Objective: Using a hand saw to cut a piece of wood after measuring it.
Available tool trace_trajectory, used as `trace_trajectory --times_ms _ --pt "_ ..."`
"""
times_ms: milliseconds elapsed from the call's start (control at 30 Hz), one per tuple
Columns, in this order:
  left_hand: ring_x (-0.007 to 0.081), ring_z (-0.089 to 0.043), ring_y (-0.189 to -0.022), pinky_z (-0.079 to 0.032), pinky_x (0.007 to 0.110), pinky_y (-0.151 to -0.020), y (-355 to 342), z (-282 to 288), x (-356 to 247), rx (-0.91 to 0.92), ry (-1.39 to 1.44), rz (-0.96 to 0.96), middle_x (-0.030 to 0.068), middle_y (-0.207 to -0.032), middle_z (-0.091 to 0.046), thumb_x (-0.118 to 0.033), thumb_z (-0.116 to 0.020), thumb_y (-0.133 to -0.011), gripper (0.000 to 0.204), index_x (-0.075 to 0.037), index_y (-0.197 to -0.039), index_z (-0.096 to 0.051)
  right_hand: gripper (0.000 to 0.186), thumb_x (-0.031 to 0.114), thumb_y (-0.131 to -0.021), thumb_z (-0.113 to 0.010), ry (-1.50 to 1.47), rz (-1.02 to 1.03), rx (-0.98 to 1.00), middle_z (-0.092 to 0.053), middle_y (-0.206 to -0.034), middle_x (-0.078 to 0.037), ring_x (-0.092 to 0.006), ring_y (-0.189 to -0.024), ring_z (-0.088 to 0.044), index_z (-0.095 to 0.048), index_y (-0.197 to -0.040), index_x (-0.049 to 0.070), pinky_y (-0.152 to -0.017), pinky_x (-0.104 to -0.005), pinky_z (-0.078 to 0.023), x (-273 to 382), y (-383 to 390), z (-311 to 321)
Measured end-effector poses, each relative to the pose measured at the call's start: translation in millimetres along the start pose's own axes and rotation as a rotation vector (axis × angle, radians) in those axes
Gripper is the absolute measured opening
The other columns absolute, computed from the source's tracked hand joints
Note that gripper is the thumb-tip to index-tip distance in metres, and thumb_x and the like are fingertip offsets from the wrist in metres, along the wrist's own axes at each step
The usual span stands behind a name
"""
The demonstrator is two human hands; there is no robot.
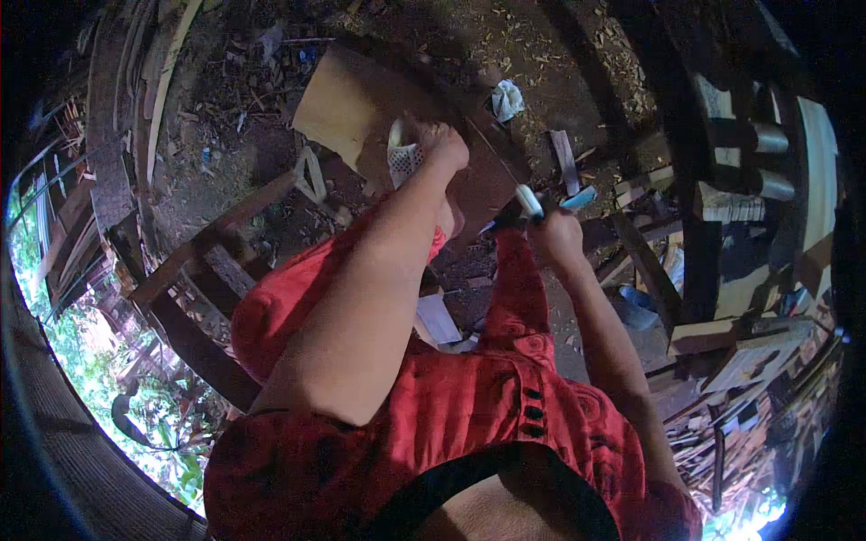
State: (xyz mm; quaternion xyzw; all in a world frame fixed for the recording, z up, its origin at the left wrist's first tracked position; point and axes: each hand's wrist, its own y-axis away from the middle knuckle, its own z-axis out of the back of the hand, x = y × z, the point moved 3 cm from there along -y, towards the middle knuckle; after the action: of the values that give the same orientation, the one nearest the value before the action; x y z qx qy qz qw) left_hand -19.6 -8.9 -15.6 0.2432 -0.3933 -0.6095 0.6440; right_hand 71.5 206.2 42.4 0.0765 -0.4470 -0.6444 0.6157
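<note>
A thin brown board (341,101) lies slanted ahead of me. My left hand (439,147) rests on its surface with the fingers out, partly in shadow, beside a foot in a white perforated shoe (405,162). My right hand (556,236) is closed round the handle of a handsaw (529,200), whose pale and turquoise handle parts show above the fist. The saw's thin dark blade reaches forward and left along the board's right side. Shadow hides how the teeth meet the board.
Crumpled white paper (508,100) and a short wood offcut (564,162) lie on the leaf-strewn dirt beyond the board. Wooden framing (216,239) stands at left. Stacked timber (735,203) crowds the right, with a blue object (639,307) on the ground nearer me.
</note>
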Motion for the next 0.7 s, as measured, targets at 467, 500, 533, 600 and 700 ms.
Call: trace_trajectory --times_ms 467,500,533,600,700 --pt "0.0276 -0.044 -0.111 -0.014 0.052 -0.102 4.2 8.3 -0.3 -0.069 0.058 -0.033 0.0169 -0.113 -0.052 -0.019 -0.052 -0.071 0.037 0.001 -0.102 -0.057 0.046 0.018 -0.068 -0.059 -0.009 -0.075 0.057 -0.059 -0.083 -0.024 -0.0394 -0.077 -0.057 -0.050 -0.111 0.006 -0.067 -0.0460 -0.045 -3.5 45.3 27.6" --pt "0.0276 -0.044 -0.111 -0.014 0.052 -0.102 5.3 11.0 -1.0 -0.071 0.060 -0.030 0.0169 -0.113 -0.052 -0.019 -0.052 -0.071 0.037 0.001 -0.102 -0.057 0.043 0.019 -0.068 -0.058 -0.056 -0.040 0.017 -0.059 -0.083 -0.023 -0.0395 -0.077 -0.057 -0.050 -0.110 0.008 -0.067 -0.0463 -0.045 1.6 28.2 18.9" --pt "0.0275 -0.045 -0.111 -0.016 0.051 -0.101 5.9 12.9 -1.7 -0.035 0.002 -0.053 0.0165 -0.113 -0.052 -0.019 -0.051 -0.071 0.038 0.001 -0.102 -0.057 0.040 0.021 -0.070 -0.058 -0.002 -0.023 0.044 -0.059 -0.083 -0.023 -0.0396 -0.076 -0.057 -0.051 -0.107 0.007 -0.066 -0.0463 -0.045 5.9 11.6 7.4" --pt "0.0274 -0.045 -0.110 -0.018 0.050 -0.100 8.1 12.0 -2.8 0.018 -0.065 -0.077 0.0160 -0.113 -0.052 -0.018 -0.050 -0.072 0.038 0.001 -0.103 -0.057 0.037 0.023 -0.071 -0.058 0.037 -0.009 0.067 -0.059 -0.083 -0.022 -0.0397 -0.075 -0.057 -0.051 -0.104 0.007 -0.065 -0.0464 -0.045 4.2 -4.5 -9.4" --pt "0.0269 -0.044 -0.112 -0.018 0.049 -0.101 2.6 4.9 -2.0 0.030 -0.047 -0.060 0.0151 -0.115 -0.051 -0.018 -0.048 -0.073 0.039 0.002 -0.105 -0.055 0.033 0.026 -0.072 -0.058 0.039 0.047 0.014 -0.059 -0.081 -0.022 -0.0401 -0.074 -0.056 -0.052 -0.097 0.005 -0.064 -0.0471 -0.045 3.3 -4.2 -14.2"
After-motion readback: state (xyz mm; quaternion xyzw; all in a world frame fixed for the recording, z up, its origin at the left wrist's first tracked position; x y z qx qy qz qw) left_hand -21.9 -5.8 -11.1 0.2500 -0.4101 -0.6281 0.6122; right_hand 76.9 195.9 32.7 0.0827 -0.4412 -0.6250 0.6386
